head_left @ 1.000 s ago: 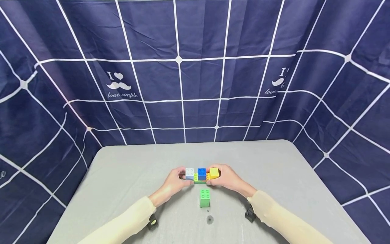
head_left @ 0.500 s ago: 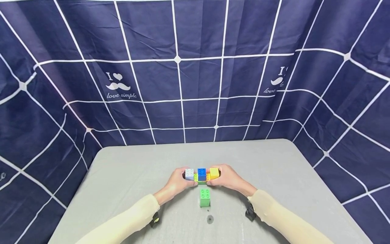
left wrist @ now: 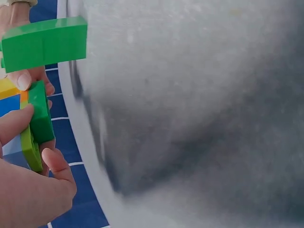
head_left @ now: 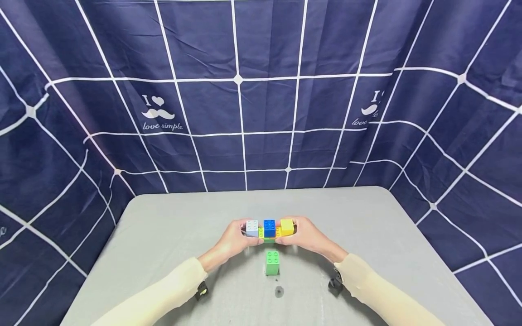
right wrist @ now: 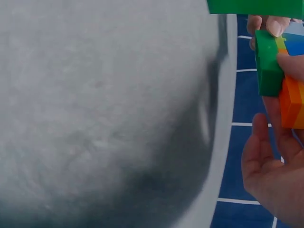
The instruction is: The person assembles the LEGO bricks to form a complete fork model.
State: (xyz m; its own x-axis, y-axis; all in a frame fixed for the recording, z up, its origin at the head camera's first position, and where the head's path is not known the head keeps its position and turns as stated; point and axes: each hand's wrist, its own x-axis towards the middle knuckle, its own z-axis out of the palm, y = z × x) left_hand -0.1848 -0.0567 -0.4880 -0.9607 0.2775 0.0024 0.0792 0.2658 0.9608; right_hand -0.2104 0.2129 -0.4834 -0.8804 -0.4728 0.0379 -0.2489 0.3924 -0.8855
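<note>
In the head view, my left hand (head_left: 231, 239) and right hand (head_left: 307, 235) grip opposite ends of one toy brick assembly. Along its top stand a pale blue brick (head_left: 252, 227), a dark blue brick (head_left: 269, 227) and a yellow brick (head_left: 287, 226). Lime (left wrist: 32, 149) and orange (right wrist: 292, 102) bricks form the layer beneath. At the bottom is a green brick (left wrist: 41, 113), narrower than that layer. My thumbs press the near side; the left fingers are partly hidden behind the bricks. A separate tall green brick (head_left: 272, 263) stands on the table, nearer than the assembly.
The grey table (head_left: 171, 235) carries a dark round spot (head_left: 279, 291) just in front of the standing green brick. A dark blue curtain (head_left: 261, 108) with white lines encloses the back and both sides. Small black devices (head_left: 335, 285) sit under the wrists.
My left hand shifts its hold, its thumb coming further right along the near side. The assembly then rises or moves slightly away, held in both hands. The separate green brick stays put.
</note>
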